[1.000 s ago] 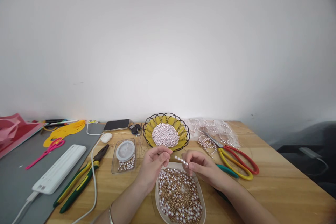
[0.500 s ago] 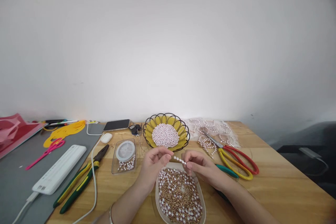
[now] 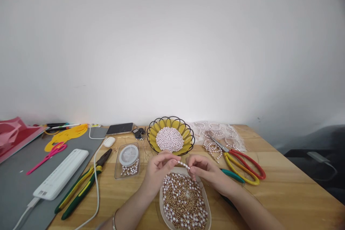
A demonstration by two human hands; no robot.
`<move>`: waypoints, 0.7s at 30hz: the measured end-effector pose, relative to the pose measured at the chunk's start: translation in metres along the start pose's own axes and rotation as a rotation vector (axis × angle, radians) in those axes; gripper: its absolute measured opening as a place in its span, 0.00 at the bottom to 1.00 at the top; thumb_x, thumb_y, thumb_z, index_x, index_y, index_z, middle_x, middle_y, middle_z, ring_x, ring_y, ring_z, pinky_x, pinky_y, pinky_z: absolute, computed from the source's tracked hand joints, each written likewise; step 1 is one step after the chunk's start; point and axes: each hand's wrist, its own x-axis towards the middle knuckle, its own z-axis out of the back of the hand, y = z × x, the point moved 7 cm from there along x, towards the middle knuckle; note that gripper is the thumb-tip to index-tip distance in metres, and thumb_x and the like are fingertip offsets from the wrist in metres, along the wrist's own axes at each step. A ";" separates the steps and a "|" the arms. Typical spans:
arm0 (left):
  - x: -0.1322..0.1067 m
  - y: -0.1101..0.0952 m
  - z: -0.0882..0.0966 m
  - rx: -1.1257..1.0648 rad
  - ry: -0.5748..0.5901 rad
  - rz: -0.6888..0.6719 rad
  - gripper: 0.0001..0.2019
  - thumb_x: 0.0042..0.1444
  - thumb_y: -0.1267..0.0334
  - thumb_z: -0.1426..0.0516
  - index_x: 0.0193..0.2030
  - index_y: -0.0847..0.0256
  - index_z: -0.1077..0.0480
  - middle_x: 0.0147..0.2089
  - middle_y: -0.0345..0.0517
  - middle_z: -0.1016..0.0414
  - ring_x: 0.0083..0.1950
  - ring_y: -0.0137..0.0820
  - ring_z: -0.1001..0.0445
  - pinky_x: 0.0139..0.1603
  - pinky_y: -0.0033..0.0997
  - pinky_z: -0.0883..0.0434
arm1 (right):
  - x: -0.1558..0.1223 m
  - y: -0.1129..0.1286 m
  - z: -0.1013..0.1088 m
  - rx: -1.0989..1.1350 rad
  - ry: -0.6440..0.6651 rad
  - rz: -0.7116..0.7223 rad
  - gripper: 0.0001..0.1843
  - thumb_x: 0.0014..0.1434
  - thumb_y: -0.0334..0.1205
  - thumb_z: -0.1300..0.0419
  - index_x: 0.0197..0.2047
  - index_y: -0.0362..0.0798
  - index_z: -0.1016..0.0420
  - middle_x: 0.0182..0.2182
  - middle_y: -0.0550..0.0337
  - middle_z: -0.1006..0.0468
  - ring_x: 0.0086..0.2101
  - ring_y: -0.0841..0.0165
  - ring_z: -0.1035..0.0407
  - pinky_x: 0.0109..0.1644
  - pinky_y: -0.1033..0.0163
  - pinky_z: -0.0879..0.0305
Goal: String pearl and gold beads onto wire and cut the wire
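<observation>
Gray mat is covering left side of counter, carrying long white device and pink scissors. Yellow cutout is lying beyond scissors. Dark-screened phone is resting near key fob. Pale wall is rising behind.

Soft light on the wall, brightest centrally (greyer rightward), with a dark upper right corner.
</observation>
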 end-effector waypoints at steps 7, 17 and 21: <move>0.000 -0.003 0.003 0.071 -0.026 -0.045 0.10 0.57 0.53 0.33 0.38 0.56 0.14 0.36 0.47 0.23 0.36 0.31 0.26 0.37 0.27 0.29 | 0.001 0.002 -0.001 -0.022 -0.006 -0.006 0.19 0.59 0.55 0.30 0.32 0.48 0.26 0.25 0.65 0.30 0.27 0.70 0.37 0.34 0.64 0.42; 0.004 -0.011 0.012 0.296 -0.083 -0.227 0.07 0.60 0.60 0.35 0.39 0.55 0.14 0.35 0.50 0.18 0.38 0.34 0.22 0.37 0.28 0.28 | 0.001 0.007 -0.002 -0.105 -0.001 0.011 0.20 0.60 0.56 0.32 0.32 0.48 0.27 0.26 0.64 0.29 0.29 0.69 0.36 0.37 0.63 0.40; 0.004 -0.012 0.014 0.287 -0.109 -0.249 0.08 0.60 0.58 0.35 0.40 0.55 0.14 0.36 0.50 0.18 0.39 0.35 0.22 0.38 0.29 0.27 | 0.001 0.008 -0.003 -0.135 -0.003 0.002 0.20 0.60 0.56 0.32 0.32 0.48 0.27 0.26 0.64 0.29 0.30 0.68 0.36 0.37 0.63 0.39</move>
